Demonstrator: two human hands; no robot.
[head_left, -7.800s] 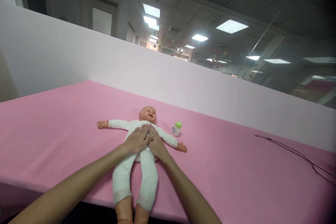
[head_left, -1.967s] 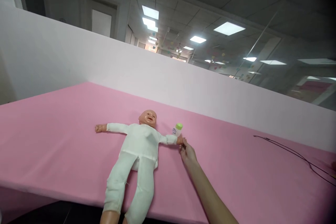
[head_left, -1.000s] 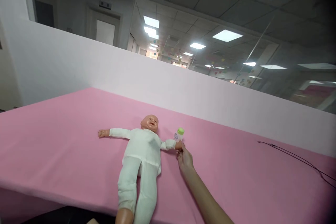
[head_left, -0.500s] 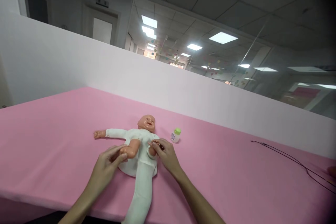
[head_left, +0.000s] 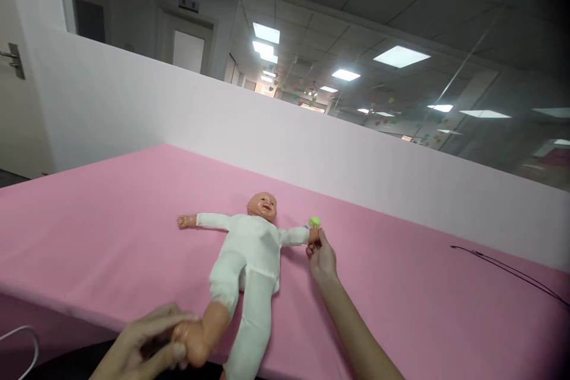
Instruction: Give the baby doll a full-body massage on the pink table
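A baby doll (head_left: 256, 243) with a white cloth body lies on its back on the pink table cover (head_left: 133, 237), head toward the wall. My left hand (head_left: 149, 341) is closed around the doll's foot (head_left: 196, 338), close to the table's front edge. The doll's hand (head_left: 314, 235) on the right side is pinched between the fingers of my right hand (head_left: 323, 255), with that arm stretched out sideways. Just behind it stands a small bottle with a green cap (head_left: 314, 222); its lower part is mostly hidden. The doll's other arm (head_left: 214, 221) lies outstretched to the left.
A thin black cable (head_left: 503, 270) lies on the table at the right. Behind the table runs a low white wall (head_left: 312, 154) with glass above it. A white cord (head_left: 27, 332) hangs at the lower left, and a door (head_left: 20, 101) stands at the far left.
The doll's leg has been drawn down from its belly toward the front edge by my left hand. My right hand has moved the doll's arm from its chest out to the right.
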